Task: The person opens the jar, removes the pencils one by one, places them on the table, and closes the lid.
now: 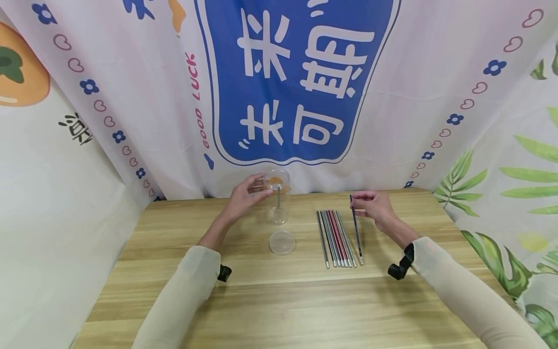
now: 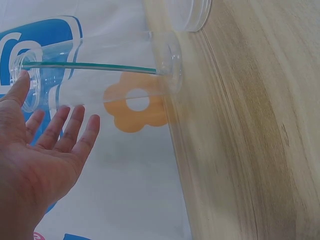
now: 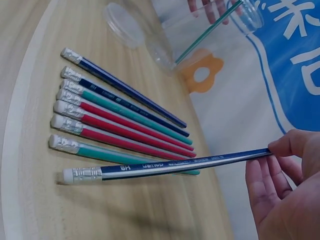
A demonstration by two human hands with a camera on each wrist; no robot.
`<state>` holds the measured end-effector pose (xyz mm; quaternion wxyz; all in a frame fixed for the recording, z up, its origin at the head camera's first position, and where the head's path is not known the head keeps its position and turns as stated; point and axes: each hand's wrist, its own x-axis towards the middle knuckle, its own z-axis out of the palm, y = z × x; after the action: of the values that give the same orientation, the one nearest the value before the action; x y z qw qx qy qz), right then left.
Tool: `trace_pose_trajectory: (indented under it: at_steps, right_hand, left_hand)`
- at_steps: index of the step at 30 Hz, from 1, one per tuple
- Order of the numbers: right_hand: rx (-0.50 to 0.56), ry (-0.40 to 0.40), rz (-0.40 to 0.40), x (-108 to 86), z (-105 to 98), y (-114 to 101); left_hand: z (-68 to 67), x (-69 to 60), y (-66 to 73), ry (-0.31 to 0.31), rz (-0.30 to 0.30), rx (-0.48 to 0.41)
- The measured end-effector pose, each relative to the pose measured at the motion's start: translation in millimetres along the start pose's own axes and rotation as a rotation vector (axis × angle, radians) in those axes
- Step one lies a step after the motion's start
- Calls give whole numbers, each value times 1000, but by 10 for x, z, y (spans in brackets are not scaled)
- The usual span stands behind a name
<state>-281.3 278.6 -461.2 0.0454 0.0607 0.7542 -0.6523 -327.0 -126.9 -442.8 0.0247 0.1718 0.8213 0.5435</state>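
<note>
A clear plastic jar (image 1: 277, 213) stands upright near the table's back edge, with a green pencil (image 2: 100, 66) leaning inside it. Beside it is my left hand (image 1: 249, 195), its thumb at the jar's rim and its fingers (image 2: 75, 127) fairly straight and spread along the side. In my right hand (image 1: 372, 207), a dark blue pencil (image 3: 175, 166) is pinched near its upper end, white eraser downward at the tabletop. Just left of that pencil lies a row of blue, green and red pencils (image 3: 125, 115), side by side with erasers toward me.
A round clear lid (image 1: 282, 243) lies on the wooden table (image 1: 279, 310) in front of the jar, left of the pencil row. Behind the table hangs a printed cloth (image 1: 392, 145). Each wrist wears a black camera strap.
</note>
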Motion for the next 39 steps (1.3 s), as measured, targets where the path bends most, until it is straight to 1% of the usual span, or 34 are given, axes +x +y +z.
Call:
trace_pose_trajectory:
  at_steps: [13, 21, 28, 35, 39]
  right_hand:
    - [-27, 31, 14, 61, 70, 169]
    - [-121, 36, 27, 94, 105, 228]
    - [-174, 55, 38, 150, 135, 278]
    - [-271, 56, 35, 182, 171, 292]
    - [-298, 63, 27, 191, 194, 305]
  left_hand:
    - [1, -3, 2, -5, 11, 6]
    - [-2, -7, 22, -2, 3, 4]
    - [1, -7, 28, 2, -4, -2]
    - [0, -3, 27, 0, -3, 3]
    - [-2, -4, 19, 0, -4, 5]
